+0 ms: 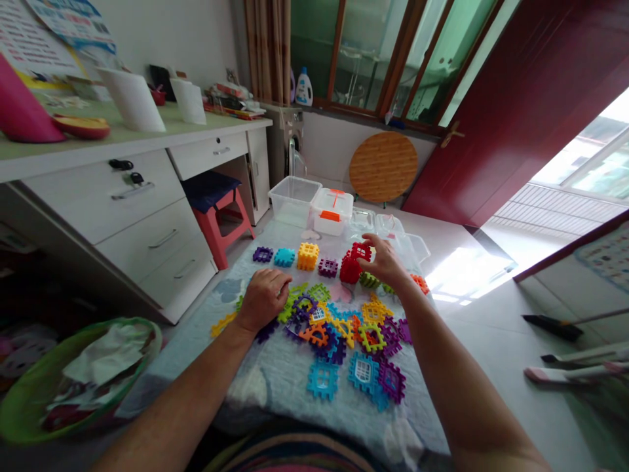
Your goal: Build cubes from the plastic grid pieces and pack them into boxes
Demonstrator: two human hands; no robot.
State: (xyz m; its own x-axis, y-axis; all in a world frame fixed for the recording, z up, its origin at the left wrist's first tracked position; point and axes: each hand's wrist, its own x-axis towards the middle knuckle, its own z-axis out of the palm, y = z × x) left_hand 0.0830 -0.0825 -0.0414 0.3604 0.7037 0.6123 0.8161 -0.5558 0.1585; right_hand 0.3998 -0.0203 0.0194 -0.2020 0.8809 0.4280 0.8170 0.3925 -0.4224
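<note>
My right hand [382, 259] pinches a red plastic piece [361, 251] at the top of a red stack [350, 270]. Over the left part of the loose pieces rests my left hand [265, 298], its fingers bent and pointing right; whether anything is under them is hidden. In a row beyond the hands stand a dark purple piece [263, 254], a light blue stack [284, 257], a yellow stack [308, 256] and a purple stack [327, 267]. Green pieces [369, 280] lie right of the red stack. Nearer me, mixed pieces [323, 378] are spread in a heap.
The cloth-covered table [275, 393] bears an open clear bin [295, 196] and a lidded box with orange latches [333, 213] at its far end. A white desk [147, 196] and a red stool [221, 223] stand left; a green basket [98, 367] is at lower left.
</note>
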